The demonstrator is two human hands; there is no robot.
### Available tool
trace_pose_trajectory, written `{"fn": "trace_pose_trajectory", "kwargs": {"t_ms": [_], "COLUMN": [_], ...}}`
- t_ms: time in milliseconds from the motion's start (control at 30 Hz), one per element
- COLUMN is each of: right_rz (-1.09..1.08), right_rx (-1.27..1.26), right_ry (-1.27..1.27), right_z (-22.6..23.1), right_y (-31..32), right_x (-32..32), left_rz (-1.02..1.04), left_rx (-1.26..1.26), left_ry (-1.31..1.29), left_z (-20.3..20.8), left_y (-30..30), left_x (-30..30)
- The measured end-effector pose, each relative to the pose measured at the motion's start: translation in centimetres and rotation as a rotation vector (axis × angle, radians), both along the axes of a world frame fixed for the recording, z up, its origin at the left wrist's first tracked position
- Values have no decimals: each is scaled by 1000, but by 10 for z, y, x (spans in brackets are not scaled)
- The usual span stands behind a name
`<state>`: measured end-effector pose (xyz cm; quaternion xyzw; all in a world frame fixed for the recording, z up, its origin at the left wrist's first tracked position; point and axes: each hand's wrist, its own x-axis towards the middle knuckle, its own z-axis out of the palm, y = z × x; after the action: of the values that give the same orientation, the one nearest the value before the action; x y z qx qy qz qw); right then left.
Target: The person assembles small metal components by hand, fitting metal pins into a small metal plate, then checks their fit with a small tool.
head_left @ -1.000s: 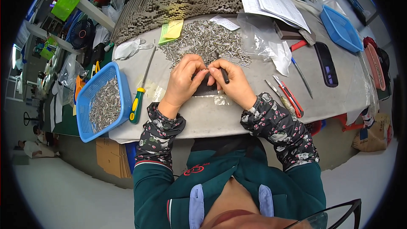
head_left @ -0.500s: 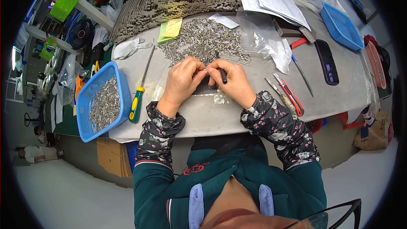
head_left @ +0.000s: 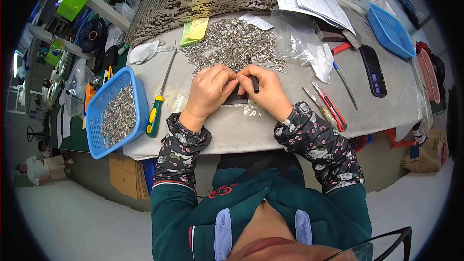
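Note:
My left hand (head_left: 209, 89) and my right hand (head_left: 266, 88) meet over the near edge of a pile of small metal pins (head_left: 232, 43). Thumb and fingers of both are closed in a pinch, tip to tip. A tiny silvery part glints between the left fingertips, mostly hidden. Across the right fingers lies a black pen-shaped tool (head_left: 255, 85), gripped in that hand. Under the hands a small dark plate (head_left: 236, 99) rests on the cloth-covered table, partly covered by the fingers.
At left stands a blue basket (head_left: 141, 101) of metal pins, beside a screwdriver (head_left: 154, 116). Behind the pile, metal rods (head_left: 203, 0) are stacked. On the right lie a red cutter (head_left: 332, 111), a blue pen (head_left: 344, 85), a phone (head_left: 372, 71) and a plastic bag (head_left: 292, 34).
Both hands stay together over the plate, with only slight finger movement. The left fingertips have shifted a little toward the right hand.

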<state>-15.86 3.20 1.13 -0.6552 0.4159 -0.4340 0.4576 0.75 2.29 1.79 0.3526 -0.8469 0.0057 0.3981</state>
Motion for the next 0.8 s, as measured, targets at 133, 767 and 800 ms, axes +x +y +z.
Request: {"fn": "trace_pose_trajectory", "kwargs": {"t_ms": [133,767,800], "right_rz": [16,-155,-163], "right_rx": [9,-178,-180], "right_ry": [-26,-47,-44], "right_z": [1,6,6], "right_y": [0,4,4], "right_x": [3,3,3], "left_rz": [44,560,464], "left_rx": [-15,237,313], "left_ry": [-18,-74,-56], "left_z": [10,40,30], "left_y": [8,46,38], "left_x": [5,86,73]}}
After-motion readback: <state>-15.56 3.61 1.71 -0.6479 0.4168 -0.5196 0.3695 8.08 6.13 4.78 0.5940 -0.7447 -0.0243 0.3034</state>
